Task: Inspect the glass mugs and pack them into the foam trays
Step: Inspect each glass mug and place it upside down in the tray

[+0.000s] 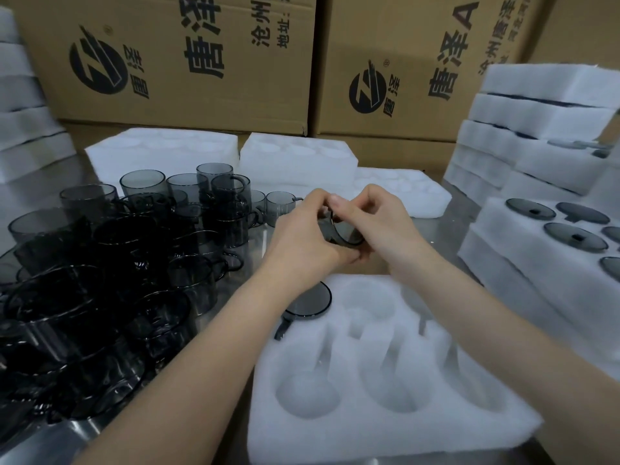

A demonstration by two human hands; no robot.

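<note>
Holding a smoky grey glass mug between them, the left hand and the right hand meet above the far edge of the near foam tray. Both hands have fingers curled round the mug, which is tilted on its side, the left cupping it from below and the right pinching its rim from above. In the tray's far-left pocket sits one packed mug, base up, its handle lying in the slot; the other pockets visible hold nothing.

Left of the hands stands a dense crowd of loose mugs, some stacked on others. To the right lies a filled tray showing round mug bases, with a stack of foam trays behind it. Farther off lie more flat foam trays, and printed cardboard boxes close the back.
</note>
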